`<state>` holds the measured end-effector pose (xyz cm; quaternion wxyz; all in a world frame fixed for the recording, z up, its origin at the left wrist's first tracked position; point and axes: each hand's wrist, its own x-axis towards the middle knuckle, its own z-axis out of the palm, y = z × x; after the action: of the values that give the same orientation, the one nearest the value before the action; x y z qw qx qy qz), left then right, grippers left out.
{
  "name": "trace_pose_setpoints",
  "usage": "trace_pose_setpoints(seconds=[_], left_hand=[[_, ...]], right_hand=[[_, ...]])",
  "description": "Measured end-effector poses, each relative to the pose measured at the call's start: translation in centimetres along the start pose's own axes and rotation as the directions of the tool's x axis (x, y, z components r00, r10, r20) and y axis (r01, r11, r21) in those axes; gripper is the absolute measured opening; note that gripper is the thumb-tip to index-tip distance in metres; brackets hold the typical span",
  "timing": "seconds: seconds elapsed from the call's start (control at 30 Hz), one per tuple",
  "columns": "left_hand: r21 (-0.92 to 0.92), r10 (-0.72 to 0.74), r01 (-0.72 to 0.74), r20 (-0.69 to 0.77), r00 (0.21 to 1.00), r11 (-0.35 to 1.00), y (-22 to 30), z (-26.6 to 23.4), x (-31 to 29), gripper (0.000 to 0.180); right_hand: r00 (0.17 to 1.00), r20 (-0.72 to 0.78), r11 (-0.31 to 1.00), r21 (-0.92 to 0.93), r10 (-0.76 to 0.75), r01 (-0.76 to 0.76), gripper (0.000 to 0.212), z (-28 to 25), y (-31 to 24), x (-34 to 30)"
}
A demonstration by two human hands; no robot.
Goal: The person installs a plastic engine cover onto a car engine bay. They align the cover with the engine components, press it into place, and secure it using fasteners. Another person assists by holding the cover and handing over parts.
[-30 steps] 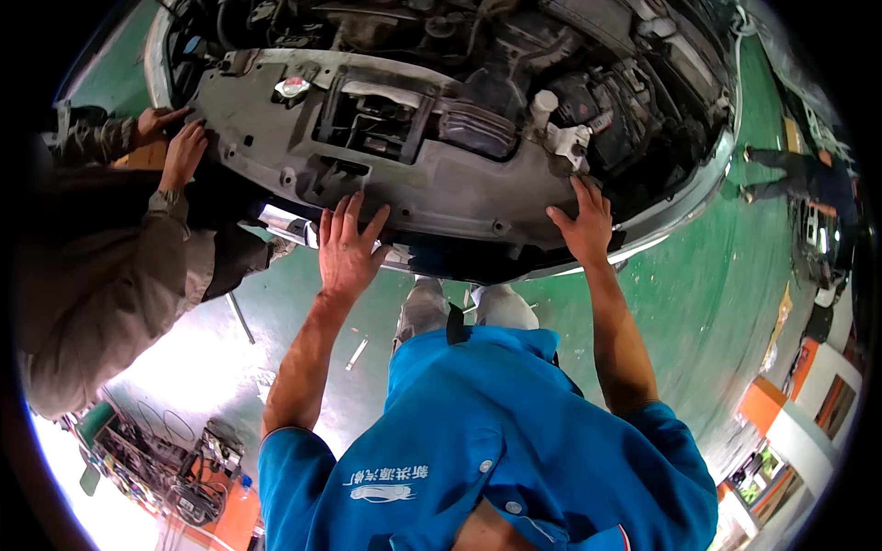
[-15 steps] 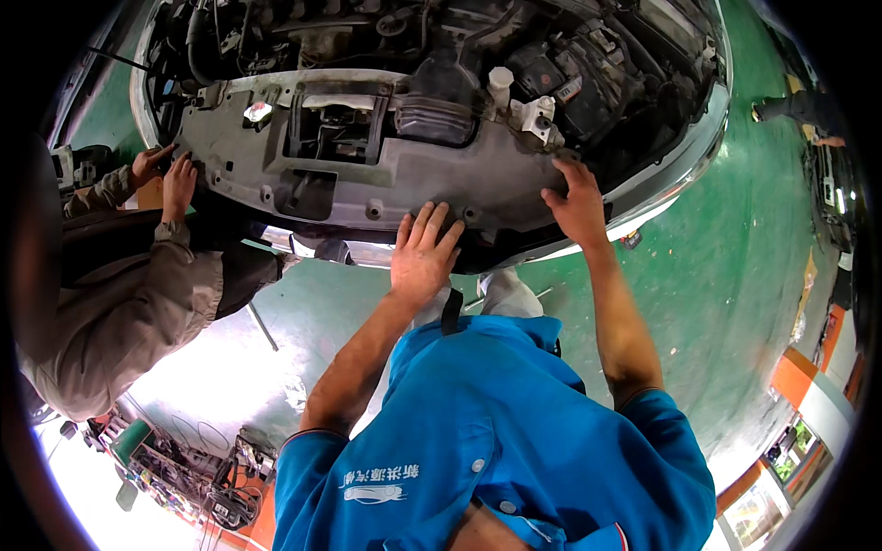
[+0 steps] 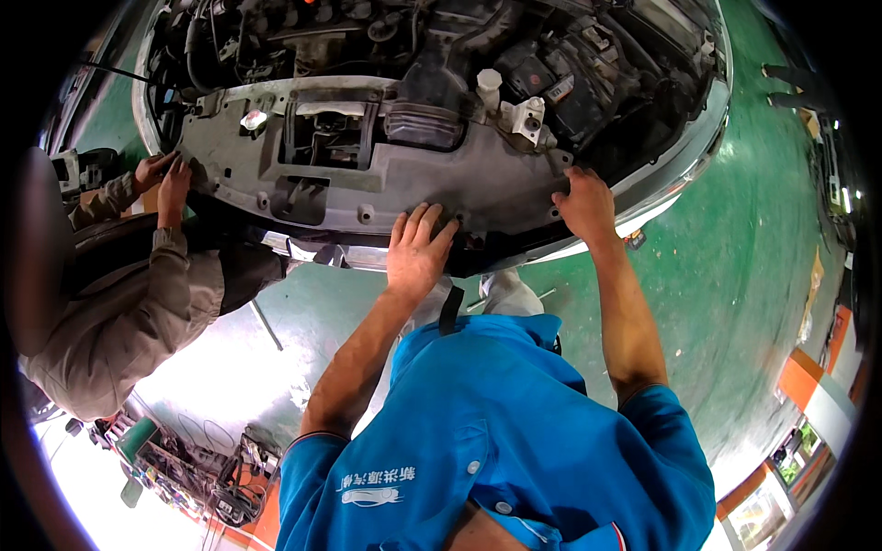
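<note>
A wide grey plastic cover panel (image 3: 432, 179) spans the front of a car's engine bay. My left hand (image 3: 421, 250) lies on its front edge near the middle, fingers stretched out and slightly spread. At the panel's right end rests my right hand (image 3: 588, 207), its thumb apart from the bent fingers, which touch the panel by its corner. The fingertips' far side is partly hidden. Between the hands, round fastener holes (image 3: 556, 212) show along the panel's edge. Just beyond my right hand sit a white reservoir with a cap (image 3: 489, 87) and a light metal bracket (image 3: 525, 121).
On the left, a co-worker in a brown jacket (image 3: 138, 312) has both hands (image 3: 170, 179) at the panel's left end. The engine (image 3: 367, 41) lies behind the panel. A cluttered tool cart (image 3: 197, 468) stands lower left, on the green floor (image 3: 689, 312).
My right hand has shifted slightly right and down, its fingers drawn closer together on the panel's corner. My left hand stays on the front edge. The co-worker's hands have moved a little.
</note>
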<state>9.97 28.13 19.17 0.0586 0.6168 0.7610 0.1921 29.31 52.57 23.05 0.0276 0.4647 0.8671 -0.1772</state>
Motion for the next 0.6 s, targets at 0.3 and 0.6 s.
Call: trace_pose_setpoints(seconds=[0.3, 0.6], left_hand=[[-0.055, -0.023, 0.02, -0.062, 0.998, 0.998, 0.3, -0.6, 1.0, 0.042], [-0.027, -0.149, 0.147, -0.225, 0.963, 0.989, -4.0, -2.3, 8.4, 0.057]], right_hand=[[0.999, -0.051, 0.998, 0.066, 0.009, -0.005, 0.04, 0.8, -0.2, -0.8], [0.995, -0.094, 0.999, 0.029, -0.032, 0.035, 0.035, 1.4, -0.2, -0.7]])
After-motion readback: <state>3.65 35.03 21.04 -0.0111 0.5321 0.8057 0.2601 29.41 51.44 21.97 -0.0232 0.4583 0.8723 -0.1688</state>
